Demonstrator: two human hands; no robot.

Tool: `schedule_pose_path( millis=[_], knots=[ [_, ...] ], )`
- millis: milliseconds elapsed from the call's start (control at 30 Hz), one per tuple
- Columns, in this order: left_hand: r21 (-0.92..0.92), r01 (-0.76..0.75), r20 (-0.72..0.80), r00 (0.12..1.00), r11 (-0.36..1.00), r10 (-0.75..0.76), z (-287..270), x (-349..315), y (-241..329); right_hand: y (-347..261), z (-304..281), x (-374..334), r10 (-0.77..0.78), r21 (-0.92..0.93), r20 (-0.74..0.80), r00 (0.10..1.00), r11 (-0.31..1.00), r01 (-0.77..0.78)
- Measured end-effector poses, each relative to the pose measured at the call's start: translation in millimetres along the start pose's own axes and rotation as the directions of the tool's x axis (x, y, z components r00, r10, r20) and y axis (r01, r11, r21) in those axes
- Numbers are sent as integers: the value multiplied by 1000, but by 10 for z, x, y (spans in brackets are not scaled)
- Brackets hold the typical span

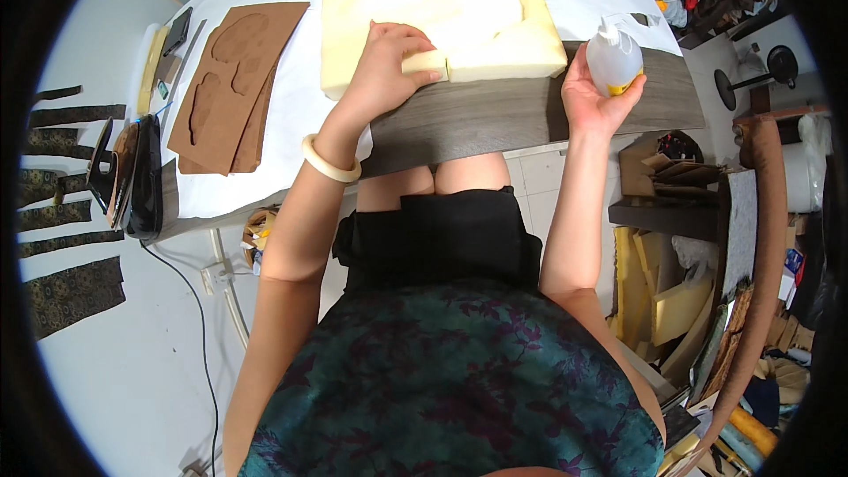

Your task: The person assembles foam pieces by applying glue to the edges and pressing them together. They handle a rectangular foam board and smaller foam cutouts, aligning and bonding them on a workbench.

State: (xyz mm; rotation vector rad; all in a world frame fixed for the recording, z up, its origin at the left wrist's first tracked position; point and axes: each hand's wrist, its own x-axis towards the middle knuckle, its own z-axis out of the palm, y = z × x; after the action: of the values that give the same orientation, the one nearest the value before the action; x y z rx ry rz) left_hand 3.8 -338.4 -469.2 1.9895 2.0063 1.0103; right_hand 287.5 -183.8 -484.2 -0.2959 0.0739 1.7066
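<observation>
A thick, pale yellow foam block (358, 4) lies on the table, with a shallow hollow in its brightly lit top. My left hand (386, 66) is closed at its near edge, thumb in front and fingers over the top, pinching a narrow foam strip (427, 64). The strip sits against the block, and a thin gap shows at its right end. Right of the block, my right hand (594, 97) holds a translucent bottle (613, 60) with a white nozzle and a yellow patch low down. Its fingers curl around the bottle from below.
Brown boards (234, 79) with curved cut-outs lie on white paper (296, 124) at the left. The grey wood table edge (450, 128) runs before me. A black bag (146, 177) stands at far left. Right of the table, a shelf holds foam offcuts (676, 309).
</observation>
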Motion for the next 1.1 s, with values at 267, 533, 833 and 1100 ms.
schedule_pose_path(
  millis=[267,533,833,1100],
  knots=[
    [20,-12,-18,1000,1000,12,35,-24,130,48,7,74,-92,-305,11,996,948,91],
    [70,-14,-4,1000,997,14,34,-20,151,80,-9,108,-26,-299,-6,1000,954,23],
    [115,-58,-24,998,992,61,66,8,178,95,-33,104,-35,-360,43,998,932,48],
    [165,-36,-45,998,986,44,172,10,168,181,-105,114,-97,-372,80,992,920,120]
  ],
)
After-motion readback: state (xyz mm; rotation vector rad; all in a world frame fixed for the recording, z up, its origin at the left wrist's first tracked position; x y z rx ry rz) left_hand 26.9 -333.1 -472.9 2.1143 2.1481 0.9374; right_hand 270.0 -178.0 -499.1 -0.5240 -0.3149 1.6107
